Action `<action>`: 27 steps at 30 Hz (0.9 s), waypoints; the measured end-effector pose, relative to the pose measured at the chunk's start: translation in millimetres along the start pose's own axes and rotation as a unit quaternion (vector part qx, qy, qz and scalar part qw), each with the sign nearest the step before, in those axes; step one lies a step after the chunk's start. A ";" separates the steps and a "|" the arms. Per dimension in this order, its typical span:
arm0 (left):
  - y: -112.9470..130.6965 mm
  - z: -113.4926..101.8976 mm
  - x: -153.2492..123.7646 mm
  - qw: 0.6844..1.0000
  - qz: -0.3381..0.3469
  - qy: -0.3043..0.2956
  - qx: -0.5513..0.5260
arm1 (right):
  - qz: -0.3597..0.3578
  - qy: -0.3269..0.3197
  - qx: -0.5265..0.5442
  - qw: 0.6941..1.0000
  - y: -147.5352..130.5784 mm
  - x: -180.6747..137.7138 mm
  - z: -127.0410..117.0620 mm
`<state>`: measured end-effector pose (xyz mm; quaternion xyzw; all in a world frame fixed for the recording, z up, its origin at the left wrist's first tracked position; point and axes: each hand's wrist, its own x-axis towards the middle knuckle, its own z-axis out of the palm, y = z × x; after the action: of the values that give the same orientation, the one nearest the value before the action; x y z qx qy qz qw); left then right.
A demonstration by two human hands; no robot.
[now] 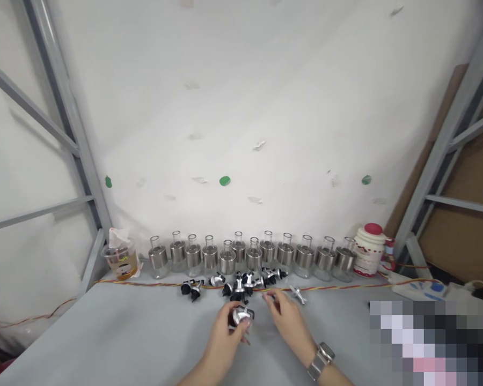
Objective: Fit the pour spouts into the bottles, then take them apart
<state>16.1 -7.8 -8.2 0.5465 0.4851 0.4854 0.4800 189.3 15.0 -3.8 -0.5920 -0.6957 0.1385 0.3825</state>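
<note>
Stopper [243,317] in L hand [224,332], cord [338,288] & stopper cluster [239,292] before btls [254,256].

The left hand [229,333] holds a stopper [243,315] above the tabletop [145,332]; from it, the right hand [287,316] is at three o'clock, fingers bent, any hold unclear; twelve o'clock, loose stoppers [239,291], then bottles [227,261]; ten, a cup [121,262]; two, a jar [369,254].
</note>
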 end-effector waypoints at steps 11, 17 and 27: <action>-3.9 -11.1 -3.9 0.956 0.126 -0.026 0.263 | -0.144 -0.082 -0.057 0.985 -25.8 -18.5 7.2; -1.3 -6.9 -6.6 0.945 0.159 -0.050 0.283 | -0.232 -0.052 -0.120 0.964 -23.0 -18.7 10.2; 3.4 -7.0 -10.1 0.952 0.132 -0.054 0.271 | -0.038 0.028 -0.144 0.988 15.1 5.7 -3.0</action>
<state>8.8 -17.7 -5.1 0.7405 0.4955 0.3646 0.2707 202.2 23.5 -9.5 -0.6179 -0.7193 0.0053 0.3176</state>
